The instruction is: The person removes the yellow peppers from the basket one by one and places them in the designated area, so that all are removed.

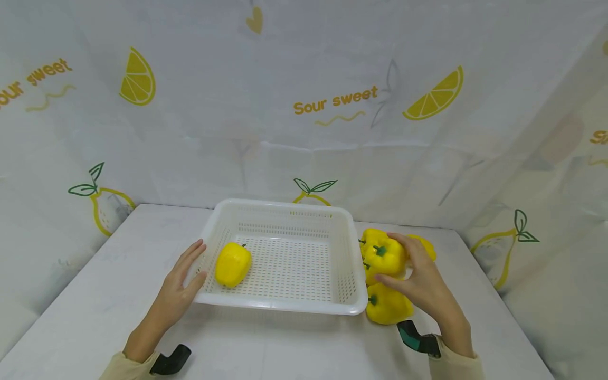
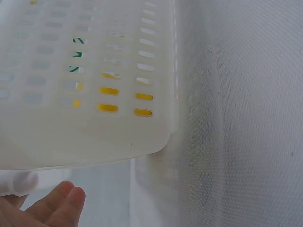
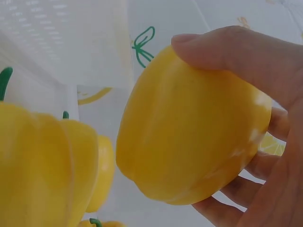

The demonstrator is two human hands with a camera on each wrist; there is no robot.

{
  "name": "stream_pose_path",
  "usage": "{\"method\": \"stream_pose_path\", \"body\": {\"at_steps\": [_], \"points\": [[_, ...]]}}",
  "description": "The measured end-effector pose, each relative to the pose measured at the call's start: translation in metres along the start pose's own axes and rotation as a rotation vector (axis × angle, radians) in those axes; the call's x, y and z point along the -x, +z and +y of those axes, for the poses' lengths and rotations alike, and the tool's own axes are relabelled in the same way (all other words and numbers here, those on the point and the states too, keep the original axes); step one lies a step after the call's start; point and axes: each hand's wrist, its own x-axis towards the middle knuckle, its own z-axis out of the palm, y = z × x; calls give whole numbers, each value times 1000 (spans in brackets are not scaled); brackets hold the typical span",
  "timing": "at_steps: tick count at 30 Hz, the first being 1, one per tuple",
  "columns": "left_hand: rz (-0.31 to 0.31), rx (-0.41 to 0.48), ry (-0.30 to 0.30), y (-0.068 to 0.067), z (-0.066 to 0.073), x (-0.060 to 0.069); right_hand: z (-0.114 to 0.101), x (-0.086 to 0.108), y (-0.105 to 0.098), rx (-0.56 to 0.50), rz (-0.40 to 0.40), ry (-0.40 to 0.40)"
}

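A white plastic basket (image 1: pixel 271 303) with slotted walls stands on the table, with one yellow bell pepper (image 1: pixel 233 265) lying in its left part. At the basket's left rim is my left hand (image 1: pixel 173 293), its fingers fairly straight and touching the edge. To the right of the basket, my right hand (image 1: pixel 423 279) holds another yellow bell pepper (image 3: pixel 189 127) between thumb and fingers, above the table. The held pepper's green stem (image 1: pixel 380 250) shows in the head view. More yellow peppers (image 1: pixel 389 304) lie close around it, partly hidden behind it and the hand.
The white table (image 1: pixel 266 348) ends at a hanging cloth (image 1: pixel 214 158) printed with lemons and lettering. One yellow pepper (image 1: pixel 425 245) sits behind the right hand. Black angled pieces (image 1: pixel 172 360) are at both wrists.
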Motion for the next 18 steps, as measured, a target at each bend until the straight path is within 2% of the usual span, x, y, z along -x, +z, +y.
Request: {"method": "stream_pose_path", "body": {"at_steps": [5,13,18], "points": [[7,-6,7,0,-2,1,8,0,-5,4,1,35],[11,-4,22,1,-1,0,22,2,-9,45,42,6],[8,-2,22,0,-1,-1,28,2,-11,49,38,27]]}}
